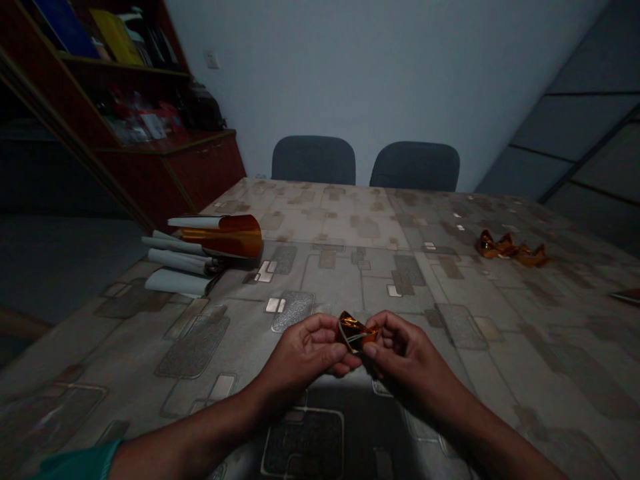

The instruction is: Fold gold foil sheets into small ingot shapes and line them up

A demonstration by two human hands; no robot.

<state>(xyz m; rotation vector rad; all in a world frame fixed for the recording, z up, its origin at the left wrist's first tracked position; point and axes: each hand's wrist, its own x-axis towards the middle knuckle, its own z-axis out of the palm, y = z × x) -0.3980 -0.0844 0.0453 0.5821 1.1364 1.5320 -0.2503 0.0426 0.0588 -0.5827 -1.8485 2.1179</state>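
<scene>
Dim room; dark red wooden shelf unit at far left, packed with binders and bags; two dark grey upholstered chairs stand side by side past the far edge of the counter; its cover is a glossy, mottled beige sheet printed with grey rounded rectangles.

Left side of the counter: a stack of white paper rolls, smooth and tubular, lying roughly parallel; a curled amber film sheet, translucent and shiny, rests against the top roll. Right side: crumpled amber foil scraps, creased and reflective, well apart from your hands.

Step in hand: you are working one small piece between both hands, near the counter's front edge; your left hand and right hand meet in front of you, held just above the counter. Fingers curled and clenched, pinching from both sides; amber foil piece sits between them, folded, with a pale edge showing; teal sleeve at your left forearm.
</scene>
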